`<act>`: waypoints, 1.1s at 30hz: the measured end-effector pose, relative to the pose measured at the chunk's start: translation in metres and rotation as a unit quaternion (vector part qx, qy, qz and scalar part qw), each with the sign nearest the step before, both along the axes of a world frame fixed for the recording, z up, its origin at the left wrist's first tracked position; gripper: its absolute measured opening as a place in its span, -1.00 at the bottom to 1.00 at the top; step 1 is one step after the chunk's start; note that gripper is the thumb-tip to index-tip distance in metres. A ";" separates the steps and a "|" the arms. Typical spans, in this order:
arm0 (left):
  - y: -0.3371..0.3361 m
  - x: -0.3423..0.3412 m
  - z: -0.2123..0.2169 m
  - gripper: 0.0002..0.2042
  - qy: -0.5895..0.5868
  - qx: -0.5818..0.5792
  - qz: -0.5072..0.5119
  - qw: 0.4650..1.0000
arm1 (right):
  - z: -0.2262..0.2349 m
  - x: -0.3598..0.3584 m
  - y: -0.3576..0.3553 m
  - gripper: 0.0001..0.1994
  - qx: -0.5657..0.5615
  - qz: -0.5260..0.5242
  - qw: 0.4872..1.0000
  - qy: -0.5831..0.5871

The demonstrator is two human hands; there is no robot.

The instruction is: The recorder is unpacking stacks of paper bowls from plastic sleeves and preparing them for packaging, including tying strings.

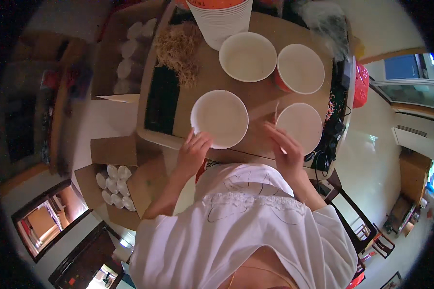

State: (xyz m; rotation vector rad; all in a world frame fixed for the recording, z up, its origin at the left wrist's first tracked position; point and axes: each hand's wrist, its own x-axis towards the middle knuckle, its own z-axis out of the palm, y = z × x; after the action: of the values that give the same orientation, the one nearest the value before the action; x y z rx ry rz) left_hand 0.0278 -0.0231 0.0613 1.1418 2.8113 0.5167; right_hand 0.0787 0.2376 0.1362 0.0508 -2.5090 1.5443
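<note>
A white paper tub (220, 119) stands before me, its round mouth facing up. At its near left rim my left hand (195, 149) is closed, with the fingers bent against the edge. My right hand (288, 151) lies beside another paper tub (301, 129) on the right, its fingers stretched out and apart. A thin pale strip (277, 111) rises by those fingertips; whether it touches them I cannot tell. Farther back are two more tubs, one white (248, 57) and one with a red outer wall (301, 69). All four mouths show pale insides.
A tall stack of paper tubs (222, 24) stands at the back, beside tan shredded filler (178, 48). Clear plastic wrap (325, 24) lies back right. Dark cables (323, 156) run along the table's right edge. Left of the table, an open cardboard box (144, 192) holds several white wrapped pieces.
</note>
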 end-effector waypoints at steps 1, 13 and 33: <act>0.000 -0.003 -0.008 -0.85 -0.009 0.022 -0.022 0.999 | 0.014 -0.004 0.000 -0.74 0.012 -0.006 0.999 0.047; 0.088 -0.009 -0.033 -0.91 -0.051 0.097 0.095 0.989 | 0.067 0.015 -0.006 -0.83 -0.333 0.363 0.861 -0.124; 0.080 -0.007 0.056 -0.80 -0.155 0.244 0.173 0.941 | -0.030 0.012 0.004 -0.98 -0.606 0.038 0.760 -0.231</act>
State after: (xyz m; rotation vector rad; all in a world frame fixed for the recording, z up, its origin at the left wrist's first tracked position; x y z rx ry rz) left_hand 0.0210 0.0569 0.1172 0.5245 2.6706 1.3491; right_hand 0.0908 0.2417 0.1061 -0.4621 -1.2008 3.1529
